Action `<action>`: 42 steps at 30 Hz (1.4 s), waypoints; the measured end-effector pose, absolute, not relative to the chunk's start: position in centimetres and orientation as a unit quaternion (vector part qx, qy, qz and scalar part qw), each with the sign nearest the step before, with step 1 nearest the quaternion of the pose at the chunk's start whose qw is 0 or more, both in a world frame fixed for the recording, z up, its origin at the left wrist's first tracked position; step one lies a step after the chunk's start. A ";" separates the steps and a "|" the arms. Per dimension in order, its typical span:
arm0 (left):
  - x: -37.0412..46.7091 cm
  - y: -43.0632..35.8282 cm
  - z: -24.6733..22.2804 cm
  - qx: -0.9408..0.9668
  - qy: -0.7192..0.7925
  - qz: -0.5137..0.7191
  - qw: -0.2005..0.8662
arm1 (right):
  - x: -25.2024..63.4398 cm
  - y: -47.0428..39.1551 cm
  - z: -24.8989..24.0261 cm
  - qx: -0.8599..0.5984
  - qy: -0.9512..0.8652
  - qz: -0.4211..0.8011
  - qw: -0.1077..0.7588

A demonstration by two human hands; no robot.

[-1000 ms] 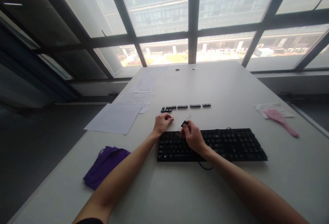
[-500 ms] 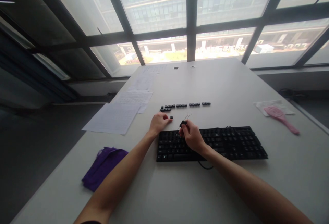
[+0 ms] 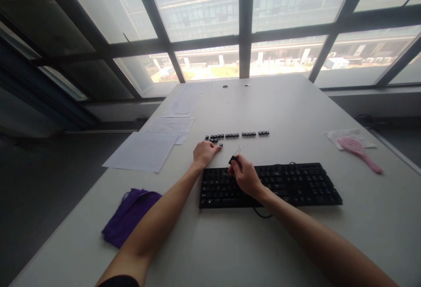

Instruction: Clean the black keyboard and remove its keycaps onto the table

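A small black keycap (image 3: 221, 145) sits at the fingertips of my left hand (image 3: 203, 152), which is closed on it low over the white table, just behind the keyboard's left end. Past that hand, several loose keycaps (image 3: 232, 135) stand in a row with small gaps between groups, and a few more form a second short row partly covered by my fingers. My right hand (image 3: 245, 173) grips the black handle of a wire keycap puller (image 3: 233, 159), its thin wires sticking out both ways. Beneath this hand lies the black keyboard (image 3: 296, 186), partly hidden by it.
Sheets of paper (image 3: 141, 151) run along the table's left side. A folded purple cloth (image 3: 131, 217) lies beside my left forearm. At the right a pink hairbrush (image 3: 357, 148) rests partly on a clear plastic bag (image 3: 333, 135). Windows rise behind the table.
My left hand has moved slightly away from me with the keycap, closer to the short second row. The right hand and the puller have barely shifted.
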State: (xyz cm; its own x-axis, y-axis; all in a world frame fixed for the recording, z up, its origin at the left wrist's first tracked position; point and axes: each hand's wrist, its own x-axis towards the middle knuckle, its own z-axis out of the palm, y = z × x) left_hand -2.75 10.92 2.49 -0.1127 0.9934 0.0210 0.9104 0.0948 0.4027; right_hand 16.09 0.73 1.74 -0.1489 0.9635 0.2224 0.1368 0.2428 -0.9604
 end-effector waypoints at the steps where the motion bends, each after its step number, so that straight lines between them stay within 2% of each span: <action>1: -2.7 11.0 2.5 0.651 0.731 0.160 0.128 | 16.1 0.7 1.8 -0.440 -0.626 0.429 0.480; 42: -1.0 12.4 2.2 0.619 0.769 0.128 0.096 | 16.2 0.6 2.0 -0.435 -0.645 0.413 0.473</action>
State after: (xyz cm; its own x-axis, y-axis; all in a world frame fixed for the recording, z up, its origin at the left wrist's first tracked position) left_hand -1.04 12.39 2.17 -0.2148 0.9766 0.0108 0.9275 0.2005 0.3155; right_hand 16.16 0.61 1.98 -0.1738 0.9523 0.2509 0.1717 0.2802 -0.9445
